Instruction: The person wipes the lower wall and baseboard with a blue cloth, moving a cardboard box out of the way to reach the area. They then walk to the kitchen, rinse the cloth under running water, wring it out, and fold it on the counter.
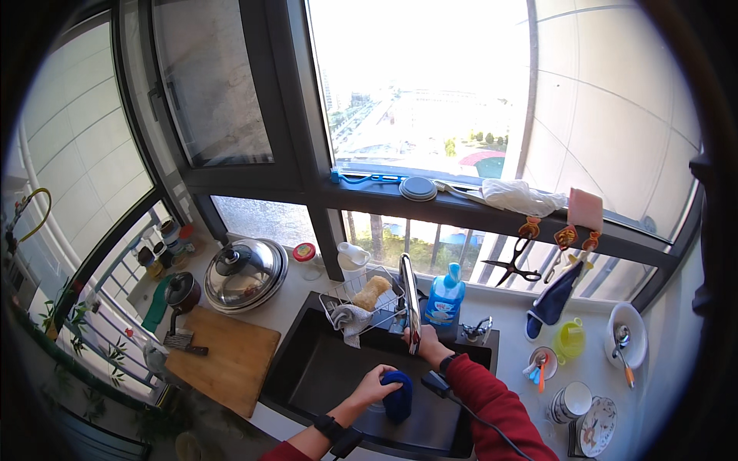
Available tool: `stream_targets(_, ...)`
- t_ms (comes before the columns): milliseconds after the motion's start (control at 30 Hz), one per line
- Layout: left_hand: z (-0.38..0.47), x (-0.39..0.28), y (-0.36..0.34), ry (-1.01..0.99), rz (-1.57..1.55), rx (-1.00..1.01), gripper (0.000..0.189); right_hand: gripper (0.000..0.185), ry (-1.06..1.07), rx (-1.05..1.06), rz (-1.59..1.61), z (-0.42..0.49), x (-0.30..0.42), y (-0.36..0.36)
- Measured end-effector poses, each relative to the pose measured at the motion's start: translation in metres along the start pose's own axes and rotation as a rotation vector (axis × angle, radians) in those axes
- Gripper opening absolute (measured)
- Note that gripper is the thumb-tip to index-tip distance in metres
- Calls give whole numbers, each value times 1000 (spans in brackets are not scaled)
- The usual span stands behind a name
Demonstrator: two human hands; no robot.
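My left hand (375,385) grips a dark blue cloth (398,397), bunched up, above the black sink (328,380). Up at the chrome faucet (410,288), my right hand (428,343) reaches in from the right. Its fingers pass behind the end of the spout, so what they grip there is hidden. No stream of water can be made out. A wire basket (380,314) at the sink's back left holds a tan sponge (372,293) and a grey cloth (349,324). Right of the faucet stands a blue soap bottle (444,302).
A wooden cutting board (230,357) with a cleaver (185,343) lies left of the sink, near a lidded steel pan (245,276). On the right are a yellow-green cup (569,340), a white bowl (625,340) and stacked cups (571,400). Black scissors (513,268) hang from the window ledge.
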State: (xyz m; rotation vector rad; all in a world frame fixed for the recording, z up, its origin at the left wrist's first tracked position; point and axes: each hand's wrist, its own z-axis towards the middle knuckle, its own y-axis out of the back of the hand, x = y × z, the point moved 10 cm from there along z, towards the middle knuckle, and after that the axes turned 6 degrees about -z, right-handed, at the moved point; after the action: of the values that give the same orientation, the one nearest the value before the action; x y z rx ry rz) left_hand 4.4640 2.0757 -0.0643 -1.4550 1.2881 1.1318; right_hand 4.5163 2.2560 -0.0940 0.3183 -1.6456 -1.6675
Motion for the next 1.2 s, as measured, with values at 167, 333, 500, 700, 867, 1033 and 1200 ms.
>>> stream_targets(167,-3,8,-4,24,24,-66,36,17,280,-11,-227,-10,28,12)
stream_targets(333,-7,9,-10,16,14,-99,36,13,232,14,-193,-14,32,18)
stream_targets(500,-7,18,-13,54,12,-95,35,11,139,104,-59,-6,15,-15)
stream_targets(700,-7,22,-13,18,-72,-143,32,13,111,44,-130,-2,10,-25)
stream_targets(867,-9,24,-14,28,-87,-141,31,14,22,81,-119,-7,17,-6)
stream_targets(1033,-6,29,-10,23,-55,-186,31,14,-21,115,-149,-11,20,6)
stream_targets(1200,2,38,-6,-7,-26,-224,32,16,2,43,-133,-10,22,4)
